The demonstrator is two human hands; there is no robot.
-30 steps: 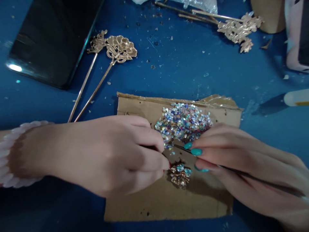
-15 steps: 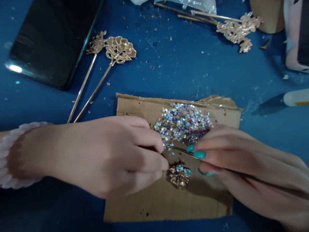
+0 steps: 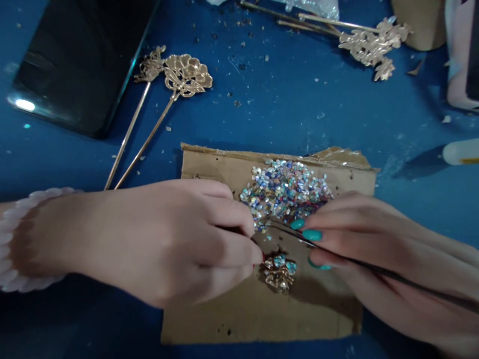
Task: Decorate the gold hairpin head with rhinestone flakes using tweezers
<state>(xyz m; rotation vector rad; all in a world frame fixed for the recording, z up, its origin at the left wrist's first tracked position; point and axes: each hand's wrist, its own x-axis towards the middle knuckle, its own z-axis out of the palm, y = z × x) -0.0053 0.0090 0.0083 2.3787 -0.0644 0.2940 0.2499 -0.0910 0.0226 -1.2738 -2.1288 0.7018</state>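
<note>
My left hand, a pale beaded bracelet at its wrist, is closed on a gold hairpin. Bits of turquoise shell sit on the hairpin's ornate head, which pokes out past the fingertips; its stem is hidden by the hand. Between the fingers of my right hand, with green nails, is a pair of dark tweezers. Their tips point left at the near edge of a pile of shiny shell chips. Whether a chip is between the tips is too small to tell.
A cardboard piece lies under the pile and hairpin head on the blue table. Two gold hairpins rest beside a dark phone. More hairpins lie at the back, and a white bottle is at right.
The tweezer tips have shifted slightly up, toward the chips, with my right hand. My left hand keeps its hold on the hairpin. The view has moved a little.
</note>
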